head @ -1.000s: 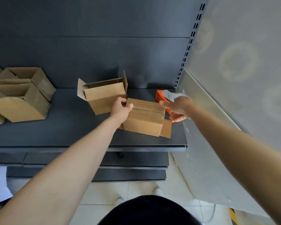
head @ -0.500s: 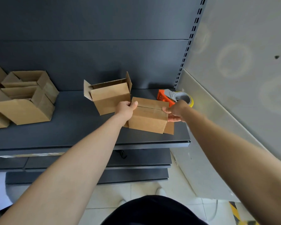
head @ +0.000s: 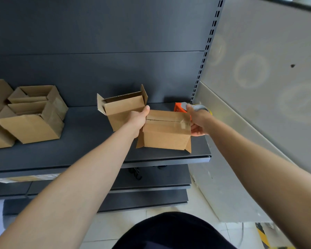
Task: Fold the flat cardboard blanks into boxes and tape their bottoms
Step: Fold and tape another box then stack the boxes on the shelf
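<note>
Dark grey metal shelf (head: 79, 141) beneath the left hand (head: 138, 118) and right hand (head: 197, 123); matching back panel (head: 97, 33) beyond them. Perforated upright (head: 207, 51) above the right hand, pale wall (head: 267, 51) further right. Lower shelves (head: 151, 180) and white floor tiles (head: 196, 210) below.

— Bright or dim?
— Soft, even light; the wall (head: 250, 72) glows brightest, with pale flare rings, and the box (head: 166, 123) top shows a sheen.
— Sharp?
— Mostly; straight lines bow near the edges.
</note>
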### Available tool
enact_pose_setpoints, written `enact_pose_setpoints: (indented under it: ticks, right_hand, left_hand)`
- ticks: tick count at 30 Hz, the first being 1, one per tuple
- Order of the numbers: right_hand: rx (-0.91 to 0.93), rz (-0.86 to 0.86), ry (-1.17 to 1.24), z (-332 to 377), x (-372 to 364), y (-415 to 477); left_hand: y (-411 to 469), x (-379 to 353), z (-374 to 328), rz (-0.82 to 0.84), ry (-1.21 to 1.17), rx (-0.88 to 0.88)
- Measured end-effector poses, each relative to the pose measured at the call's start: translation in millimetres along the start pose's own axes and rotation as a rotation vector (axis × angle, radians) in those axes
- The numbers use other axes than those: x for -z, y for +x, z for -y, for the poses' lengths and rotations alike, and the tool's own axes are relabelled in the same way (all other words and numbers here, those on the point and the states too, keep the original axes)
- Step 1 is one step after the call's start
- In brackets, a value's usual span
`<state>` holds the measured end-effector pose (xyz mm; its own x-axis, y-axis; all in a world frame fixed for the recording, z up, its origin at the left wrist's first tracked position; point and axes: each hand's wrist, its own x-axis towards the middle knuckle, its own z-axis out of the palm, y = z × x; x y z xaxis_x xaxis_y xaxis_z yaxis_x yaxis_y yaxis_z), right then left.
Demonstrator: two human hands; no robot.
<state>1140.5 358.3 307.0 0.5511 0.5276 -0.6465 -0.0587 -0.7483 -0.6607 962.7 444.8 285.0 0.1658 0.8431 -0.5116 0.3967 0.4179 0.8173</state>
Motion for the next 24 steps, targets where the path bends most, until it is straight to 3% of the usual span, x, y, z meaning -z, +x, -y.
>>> enact_pose_setpoints:
  ticks: [5,9,14,16,24]
  right_hand:
    - [0.056,-0.041,-0.089,2.0,-0.3,-2.0]
    - [0.026,0.105,-0.152,4.0,3.2,-13.5]
    - [-0.02,0.174,-0.229,-2.2,3.5,-11.7]
    - [-0.041,0.18,-0.213,-5.7,-0.7,-10.3]
    - [-0.074,0.294,0.011,-4.1,8.4,-2.3]
  left_hand:
    - [-5.2,6.7,-4.3,0.091,-0.039,0.013]
    - [-7.1,19.1,-3.1,0.189,-0.086,-0.007]
    - [-1.4,25.4,10.1,0.324,0.127,-0.044]
    - [-1.2,23.6,19.0,0.286,0.262,-0.076]
    - [4.4,21.8,26.9,0.242,0.378,-0.198]
